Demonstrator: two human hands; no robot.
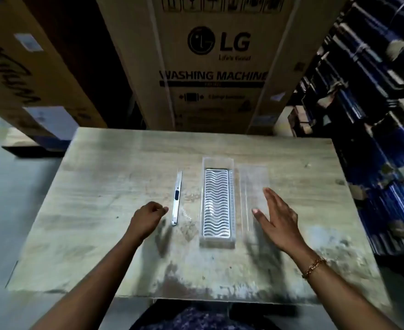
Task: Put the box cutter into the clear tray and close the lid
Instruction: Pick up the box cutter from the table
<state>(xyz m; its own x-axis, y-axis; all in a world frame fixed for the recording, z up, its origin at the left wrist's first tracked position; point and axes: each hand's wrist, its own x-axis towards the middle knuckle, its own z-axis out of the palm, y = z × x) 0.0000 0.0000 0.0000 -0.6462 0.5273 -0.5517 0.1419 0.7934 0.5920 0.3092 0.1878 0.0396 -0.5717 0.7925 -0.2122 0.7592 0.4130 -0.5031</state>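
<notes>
A slim white box cutter (176, 198) with a black slider lies lengthwise on the wooden table (100, 177), left of a long clear tray (217, 161) with a wavy white insert. The tray's clear lid (253, 177) lies flat on the table just right of the tray. My left hand (147, 217) hovers with curled fingers just left of the cutter's near end, holding nothing. My right hand (278, 219) is spread open over the near end of the lid, fingers apart; whether it touches the lid I cannot tell.
A tall cardboard washing-machine box (217, 67) stands behind the table, another carton (29, 75) at the back left. Stacked dark blue crates (372, 115) rise at the right. A gold bracelet (314, 266) circles my right wrist.
</notes>
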